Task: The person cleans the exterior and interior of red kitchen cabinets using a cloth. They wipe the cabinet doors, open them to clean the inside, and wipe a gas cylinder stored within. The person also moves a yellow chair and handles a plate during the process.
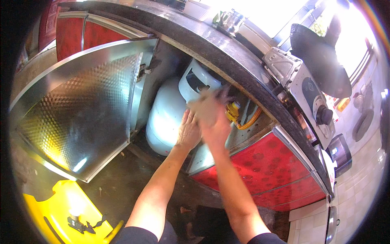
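A pale gas cylinder with a slotted collar stands inside an under-counter cabinet. My left hand lies against the cylinder's side, just below the collar, with its fingers pointing up. My right hand is blurred and in front of the collar's right part, close beside my left hand. Its fingers and anything in them cannot be made out. Right of it is a yellow gas regulator, joined to an orange hose that runs up towards the counter. The cylinder's valve is hidden.
The metal cabinet door hangs open at left; a red door stands at right. The stone counter's edge curves above, bearing a gas stove and a wok. A yellow plastic stool with a headlamp is at lower left.
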Demonstrator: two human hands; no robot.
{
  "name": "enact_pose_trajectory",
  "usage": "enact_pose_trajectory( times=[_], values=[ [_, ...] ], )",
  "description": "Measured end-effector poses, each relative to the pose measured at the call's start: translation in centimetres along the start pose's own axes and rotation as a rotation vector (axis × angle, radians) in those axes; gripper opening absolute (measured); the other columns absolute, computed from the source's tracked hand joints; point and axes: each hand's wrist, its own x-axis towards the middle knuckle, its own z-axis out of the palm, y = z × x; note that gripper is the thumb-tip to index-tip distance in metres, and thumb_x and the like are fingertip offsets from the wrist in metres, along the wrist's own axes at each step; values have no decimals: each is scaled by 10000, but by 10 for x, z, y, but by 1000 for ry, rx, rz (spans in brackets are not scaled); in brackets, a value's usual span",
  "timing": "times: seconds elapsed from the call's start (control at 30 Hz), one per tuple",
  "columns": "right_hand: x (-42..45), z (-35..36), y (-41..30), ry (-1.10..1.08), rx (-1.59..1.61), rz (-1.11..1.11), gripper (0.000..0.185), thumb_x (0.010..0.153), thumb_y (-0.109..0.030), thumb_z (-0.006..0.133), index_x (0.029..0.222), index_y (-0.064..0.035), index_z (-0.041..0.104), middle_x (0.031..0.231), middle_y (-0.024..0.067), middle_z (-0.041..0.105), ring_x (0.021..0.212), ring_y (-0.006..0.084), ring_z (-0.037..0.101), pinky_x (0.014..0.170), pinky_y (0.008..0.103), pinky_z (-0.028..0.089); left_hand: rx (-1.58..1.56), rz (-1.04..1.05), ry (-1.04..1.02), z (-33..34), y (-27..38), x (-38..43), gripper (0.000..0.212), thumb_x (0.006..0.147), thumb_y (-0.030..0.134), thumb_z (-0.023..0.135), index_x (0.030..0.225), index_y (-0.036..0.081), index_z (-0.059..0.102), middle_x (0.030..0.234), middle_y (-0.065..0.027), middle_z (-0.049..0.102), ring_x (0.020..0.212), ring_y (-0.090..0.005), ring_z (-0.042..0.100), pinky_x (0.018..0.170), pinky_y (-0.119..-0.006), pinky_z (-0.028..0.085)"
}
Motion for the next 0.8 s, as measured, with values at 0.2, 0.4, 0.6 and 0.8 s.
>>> enact_pose_trajectory(
  times=[0.2,0.4,0.6,0.8],
  values=[
    [-76,19,66,157,819,815,422,901,-198,604,1300,-72,548,1223,91,643,1079,285,647,887,408,525,-46,82,-103,2,-11,-10,571,863,229,615,1415,161,486,1567,-170,298,1452,-314,292,1173,-475,238],
    [-28,48,137,447,603,796,394,1002,-276,509,1332,-62,527,1252,90,623,1155,255,580,966,412,473,9,42,-71,15,-11,-12,590,878,255,650,1431,183,459,1574,-202,262,1461,-343,259,1174,-515,219],
    [36,67,217,283,-90,519,413,1007,-298,475,1346,-64,512,1284,92,600,1181,258,562,994,412,449,-34,52,-47,17,-5,-11,581,880,235,649,1425,179,458,1561,-206,284,1443,-354,297,1154,-535,236],
    [78,71,274,107,-275,589,434,1011,-319,442,1360,-67,497,1315,93,577,1207,261,544,1023,412,425,-10,40,-33,17,-9,-11,562,874,225,643,1402,166,462,1541,-205,322,1433,-351,317,1135,-545,252]
  ],
)
